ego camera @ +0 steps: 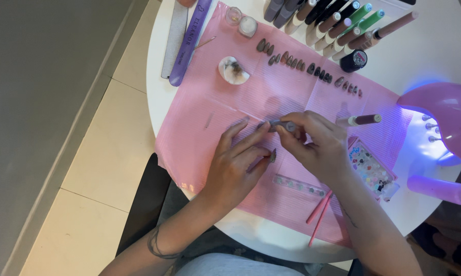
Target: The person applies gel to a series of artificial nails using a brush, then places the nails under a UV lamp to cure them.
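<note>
My left hand [236,164] rests on the pink mat [210,107] with its fingers spread, and a small dark false nail [273,155] sits at one fingertip. My right hand [315,143] pinches a thin grey brush [280,124] and holds its tip over the left hand's fingers. A row of dark false nails [312,69] lies across the mat's far part. A brown polish bottle [361,120] lies just right of my right hand.
The round white table [435,46] holds several polish bottles [338,23] at the back, two nail files [182,36] at the left, and a glowing pink curing lamp [443,115] at the right. A tray of small decorations [371,171], pink sticks [317,212] and a clear strip [298,185] lie nearby.
</note>
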